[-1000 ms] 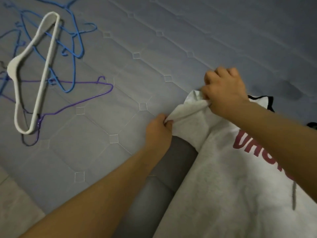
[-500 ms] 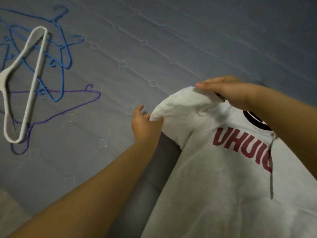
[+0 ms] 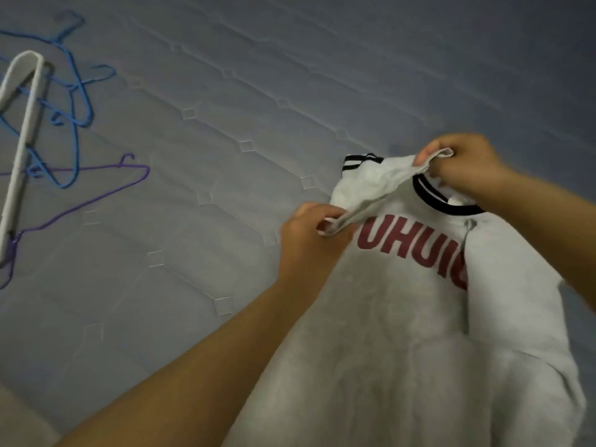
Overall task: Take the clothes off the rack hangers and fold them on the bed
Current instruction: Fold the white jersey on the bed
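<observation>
Now the white T-shirt (image 3: pixel 403 317) lies chest-up on the bed (image 3: pixel 258 91), its sleeve (image 3: pixel 371 185) carried inward from half a second ago. Left hand (image 3: pixel 309 240) pinches the sleeve's lower edge, right hand (image 3: pixel 458 162) its upper hem beside the collar. Hangers (image 3: pixel 58 101) lie well beyond the left fingers; folding is probably underway.

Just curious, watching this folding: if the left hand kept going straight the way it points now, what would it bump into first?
Probably the right hand. The left hand points up and right along the sleeve that both hands pinch on the grey sweatshirt. Depth is unclear, so it might pass over the black collar instead.
</observation>
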`<state>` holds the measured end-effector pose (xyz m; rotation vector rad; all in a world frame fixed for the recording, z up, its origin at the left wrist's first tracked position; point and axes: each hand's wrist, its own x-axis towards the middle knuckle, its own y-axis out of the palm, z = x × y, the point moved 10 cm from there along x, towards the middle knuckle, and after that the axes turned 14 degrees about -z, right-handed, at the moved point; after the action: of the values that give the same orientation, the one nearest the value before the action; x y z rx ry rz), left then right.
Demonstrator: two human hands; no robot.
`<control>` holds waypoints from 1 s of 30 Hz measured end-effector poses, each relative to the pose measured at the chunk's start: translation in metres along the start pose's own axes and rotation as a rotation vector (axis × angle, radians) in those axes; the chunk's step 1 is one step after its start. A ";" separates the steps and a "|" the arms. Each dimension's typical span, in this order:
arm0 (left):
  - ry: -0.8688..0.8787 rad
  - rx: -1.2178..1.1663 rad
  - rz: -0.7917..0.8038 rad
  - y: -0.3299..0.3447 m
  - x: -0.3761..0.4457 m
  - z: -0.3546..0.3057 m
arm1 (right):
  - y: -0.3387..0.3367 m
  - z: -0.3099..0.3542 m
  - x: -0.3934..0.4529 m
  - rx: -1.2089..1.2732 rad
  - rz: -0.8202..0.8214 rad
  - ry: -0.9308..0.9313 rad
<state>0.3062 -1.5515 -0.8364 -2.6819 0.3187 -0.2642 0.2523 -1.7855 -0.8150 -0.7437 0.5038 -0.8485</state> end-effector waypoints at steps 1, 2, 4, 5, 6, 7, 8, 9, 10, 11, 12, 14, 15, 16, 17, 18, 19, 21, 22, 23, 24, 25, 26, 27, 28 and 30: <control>0.057 0.030 0.020 0.013 -0.006 -0.007 | -0.005 -0.017 0.002 0.059 -0.009 0.087; 0.068 0.042 0.079 0.028 -0.013 -0.011 | -0.008 -0.033 0.001 0.122 -0.011 0.177; -0.027 0.089 0.332 0.072 -0.039 -0.006 | -0.012 -0.063 0.000 0.133 0.030 0.288; -0.078 0.136 0.473 0.095 -0.059 0.002 | -0.011 -0.082 -0.002 0.076 0.076 0.311; -0.105 0.178 0.577 0.109 -0.074 0.011 | -0.009 -0.096 -0.004 0.009 0.108 0.314; -0.104 0.209 0.656 0.121 -0.091 0.015 | -0.012 -0.114 -0.008 -0.051 0.110 0.318; -0.069 0.237 0.697 0.127 -0.100 0.018 | -0.015 -0.127 -0.012 -0.095 0.091 0.322; -0.023 0.253 0.707 0.130 -0.104 0.019 | -0.019 -0.141 -0.015 -0.135 0.075 0.319; 0.018 0.252 0.690 0.130 -0.105 0.020 | -0.023 -0.154 -0.021 -0.175 0.063 0.325; 0.061 0.250 0.663 0.131 -0.103 0.017 | -0.031 -0.169 -0.027 -0.205 0.052 0.342; 0.117 0.252 0.615 0.127 -0.097 0.014 | -0.034 -0.179 -0.031 -0.226 0.051 0.334; 0.337 0.273 0.489 0.126 -0.085 0.000 | -0.044 -0.200 -0.037 -0.272 0.036 0.276; 0.434 0.272 0.426 0.125 -0.078 -0.006 | -0.048 -0.208 -0.039 -0.311 0.036 0.239; 0.496 0.273 0.386 0.129 -0.071 -0.012 | -0.052 -0.216 -0.041 -0.354 0.039 0.203; 0.527 0.279 0.369 0.133 -0.062 -0.014 | -0.054 -0.222 -0.043 -0.396 0.049 0.162; 0.555 0.297 0.359 0.137 -0.053 -0.017 | -0.054 -0.224 -0.043 -0.429 0.055 0.111; 0.590 0.331 0.362 0.146 -0.043 -0.021 | -0.058 -0.226 -0.040 -0.458 0.042 0.071; 0.683 0.422 0.375 0.164 -0.024 -0.030 | -0.067 -0.225 -0.033 -0.528 -0.025 0.023; 0.719 0.474 0.394 0.174 -0.015 -0.033 | -0.068 -0.225 -0.028 -0.546 -0.047 0.010; 0.745 0.530 0.421 0.184 -0.006 -0.035 | -0.068 -0.226 -0.023 -0.562 -0.046 0.002; 0.735 0.590 0.464 0.199 0.002 -0.032 | -0.065 -0.233 -0.020 -0.568 -0.021 0.014; 0.669 0.656 0.506 0.209 0.012 -0.023 | -0.060 -0.238 -0.019 -0.557 0.010 0.010; 0.568 0.712 0.541 0.216 0.022 -0.012 | -0.055 -0.243 -0.018 -0.536 0.039 0.013; 0.477 0.752 0.563 0.222 0.029 -0.001 | -0.050 -0.251 -0.018 -0.509 0.055 0.029; 0.425 0.766 0.562 0.224 0.034 0.005 | -0.046 -0.253 -0.017 -0.488 0.047 0.037; 0.448 0.770 0.532 0.228 0.035 0.009 | -0.045 -0.254 -0.009 -0.479 -0.015 0.013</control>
<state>0.3002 -1.7580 -0.9382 -1.6908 0.8459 -0.6598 0.0570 -1.8947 -0.9437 -1.1820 0.7255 -0.7532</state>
